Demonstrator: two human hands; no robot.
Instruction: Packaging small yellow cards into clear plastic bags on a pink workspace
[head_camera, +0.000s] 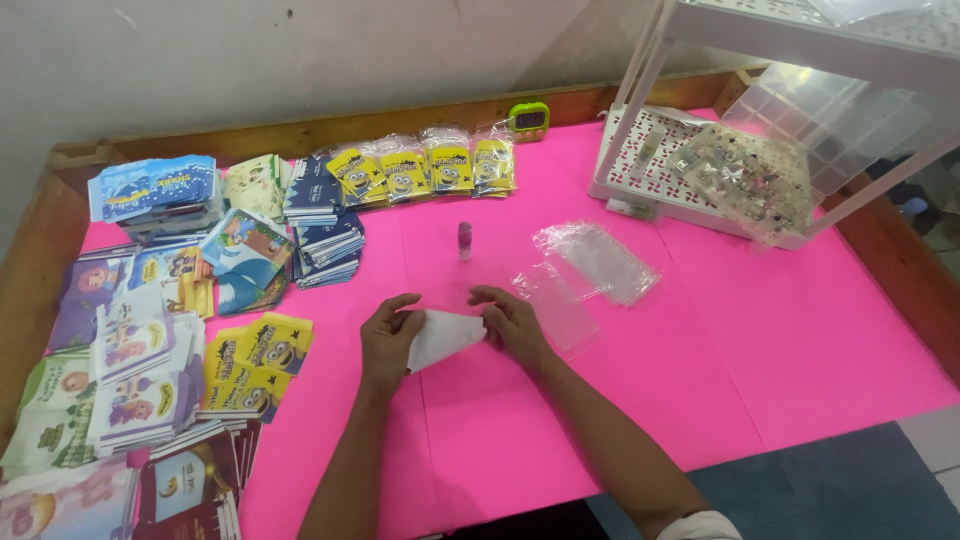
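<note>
Both hands gripping one white paper envelope, low over the pink surface.
Left hand and right hand are pinching the white envelope at opposite ends, fingers closed on it. Risks, as I judge them: uneven pull creasing it; right wrist brushing the clear plastic sleeves just beside; glue stick standing upright nearby, tipping if knocked.

Four clear-wrapped yellow cartoon packets, one small purple glue stick, one green digital timer, two hands.
</note>
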